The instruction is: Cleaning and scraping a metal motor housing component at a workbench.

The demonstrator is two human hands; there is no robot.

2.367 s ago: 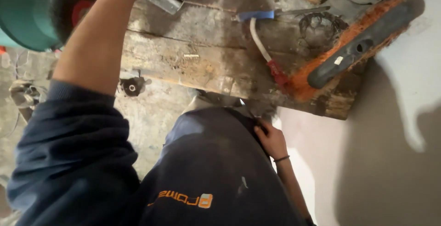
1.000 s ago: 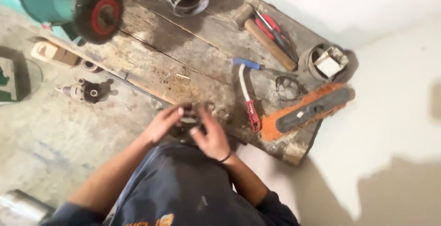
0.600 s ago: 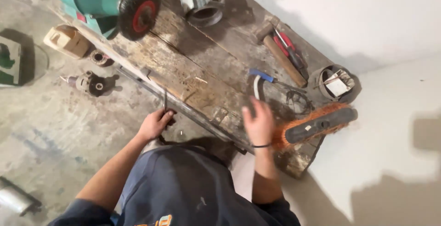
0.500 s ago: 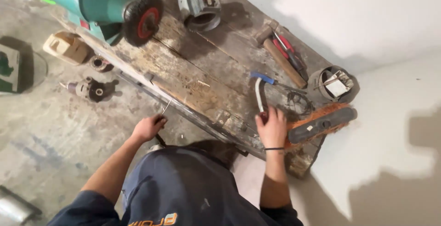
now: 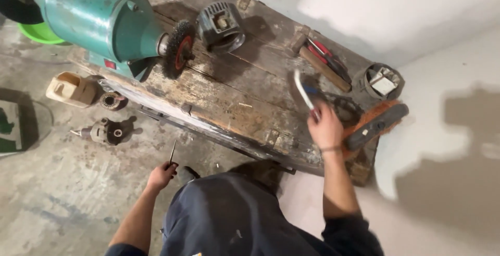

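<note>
My right hand [image 5: 325, 127] is raised over the right end of the worn wooden workbench [image 5: 224, 105] and grips a long white-handled tool [image 5: 303, 90] that points up and away. My left hand [image 5: 161, 174] hangs below the bench's front edge and holds a thin dark rod-like tool [image 5: 172, 152] upright. Just right of my right hand lies an orange chainsaw bar with a dark cover [image 5: 376, 125]. My dark trousers fill the bottom middle of the view.
A teal bench grinder [image 5: 101, 24] with a wire wheel [image 5: 178, 48] stands at the bench's left. A motor housing [image 5: 221, 26], a hammer [image 5: 322, 68], red-handled pliers and a round tin [image 5: 383, 81] lie behind. Small metal parts [image 5: 107, 131] and a beige container [image 5: 70, 88] sit on the concrete floor.
My right hand has picked up the white-handled tool from the bench and lifted it. My left hand dropped lower with the thin rod. The view shifted towards the bench.
</note>
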